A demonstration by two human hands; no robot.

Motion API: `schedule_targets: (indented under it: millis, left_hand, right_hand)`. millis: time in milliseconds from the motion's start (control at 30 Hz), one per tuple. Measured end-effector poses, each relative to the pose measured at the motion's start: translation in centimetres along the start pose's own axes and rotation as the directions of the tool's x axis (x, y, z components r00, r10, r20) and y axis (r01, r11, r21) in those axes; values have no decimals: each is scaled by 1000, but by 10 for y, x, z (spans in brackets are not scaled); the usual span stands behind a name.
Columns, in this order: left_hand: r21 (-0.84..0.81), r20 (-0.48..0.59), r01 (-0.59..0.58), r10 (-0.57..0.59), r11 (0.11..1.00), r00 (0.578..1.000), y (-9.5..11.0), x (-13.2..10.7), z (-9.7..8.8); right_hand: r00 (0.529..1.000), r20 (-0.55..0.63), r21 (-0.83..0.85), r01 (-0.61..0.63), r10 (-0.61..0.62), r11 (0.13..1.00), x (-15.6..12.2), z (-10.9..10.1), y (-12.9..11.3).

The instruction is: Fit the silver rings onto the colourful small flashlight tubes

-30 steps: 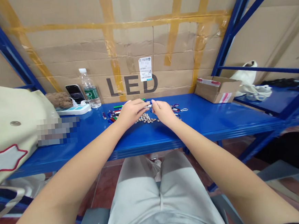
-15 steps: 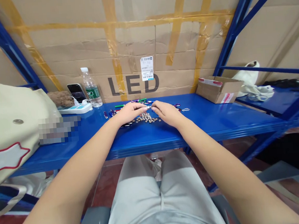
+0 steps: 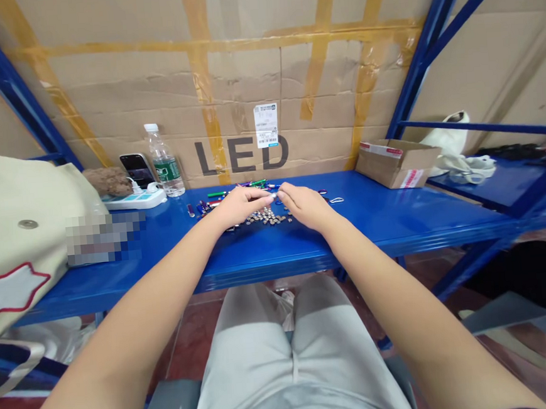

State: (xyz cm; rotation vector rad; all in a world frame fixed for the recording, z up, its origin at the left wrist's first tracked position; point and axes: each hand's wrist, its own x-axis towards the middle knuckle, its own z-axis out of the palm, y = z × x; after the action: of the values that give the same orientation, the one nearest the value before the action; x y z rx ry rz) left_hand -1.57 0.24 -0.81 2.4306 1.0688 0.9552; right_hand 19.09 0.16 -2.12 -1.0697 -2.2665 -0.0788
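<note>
Over metal discs (image 3: 267, 216), left hand (image 3: 242, 207), right hand (image 3: 304, 206), still pinching silver piece (image 3: 271, 196)

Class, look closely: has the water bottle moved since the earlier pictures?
No. The water bottle stands left of the printed LED lettering, same as before.

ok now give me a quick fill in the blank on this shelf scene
The person's left hand and right hand are held over a pile of small silver discs on a ____ metal shelf.
The word printed on the cardboard sheet behind them is ____.
The plastic water bottle stands just to the ____ of the smartphone.

Missing words: blue; LED; right
</note>
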Motion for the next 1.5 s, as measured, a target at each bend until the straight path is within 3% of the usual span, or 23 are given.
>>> schedule_targets:
  millis: [167, 300, 467, 667, 733, 800, 933, 1000, 1100, 1200, 1300, 1500]
  left_hand:
    - [105, -34, -132, 136, 986, 990, -2, -1, 3]
    - [164, -130, -197, 219, 967, 967, -6, 3, 10]
    - [354, -141, -263, 329, 898, 934, -6, 2, 13]
    - [563, -180, -214, 372, 798, 911, 4, -3, 13]
    - [535, -183, -213, 358, 817, 916, 5, -2, 13]
    - [430, -172, -208, 307, 878, 936, 4, 0, 12]
    - [122, -70, -46, 54, 991, 996, -1, 1, 5]
    - [47, -5, 59, -59, 997, 998, -2, -1, 0]
    - [10, 60, 114, -114, 993, 992, -3, -4, -5]
    - [7, 87, 104, -104, 995, 991, -2, -5, -5]
    - [45, 48, 31, -33, 999, 998, -3, -3, -2]
    - [204, -49, -191, 205, 960, 978, -8, 0, 4]
  right_hand:
    - [993, -8, 204, 118, -119, 972, 1, 4, 4]
    - [999, -34, 346, 52, -43, 937, 3, 3, 4]
    - [999, 40, 505, -35, 17, 862, 3, 3, 2]
    - [989, 114, 660, -143, 89, 737, 6, 6, -1]
    - [986, 129, 654, -165, 106, 738, 6, 7, -2]
    - [988, 89, 589, -152, 124, 794, 6, 7, -1]
    - [997, -47, 300, -47, 64, 953, 3, 4, 1]
    - [999, -38, 202, 5, 2, 979, 1, 3, 2]
    - [997, 27, 108, 67, -70, 992, -1, 2, 3]
    - [994, 56, 18, 94, -95, 995, -1, 3, 1]
    - [993, 59, -6, 104, -104, 995, 0, 6, 0]
    - [998, -8, 189, 56, -56, 980, 3, 15, 4]
